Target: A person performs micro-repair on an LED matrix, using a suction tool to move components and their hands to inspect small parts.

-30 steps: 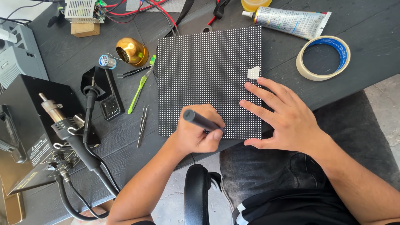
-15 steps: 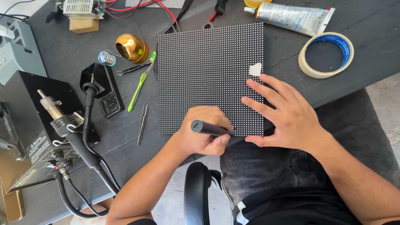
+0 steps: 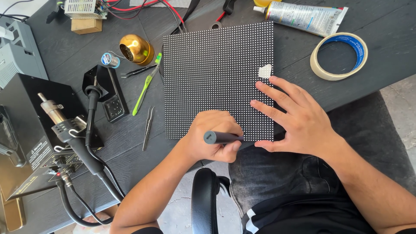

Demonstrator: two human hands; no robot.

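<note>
We note the left hand [image 3: 214,138] curled into a closed grip around a dark cylindrical handle [image 3: 222,137], fingers wrapped over it, thumb pressed along its underside, knuckles turned toward twelve o'clock. Its forearm enters from seven o'clock, bare, wrist slightly bent. We note the right hand [image 3: 294,119] lying flat, palm down, holding nothing; fingers spread and pointing toward ten o'clock, thumb extended toward nine o'clock near the left hand's knuckles. Its forearm enters from five o'clock, bare, wrist straight. The two hands sit just beside each other, not touching.
</note>
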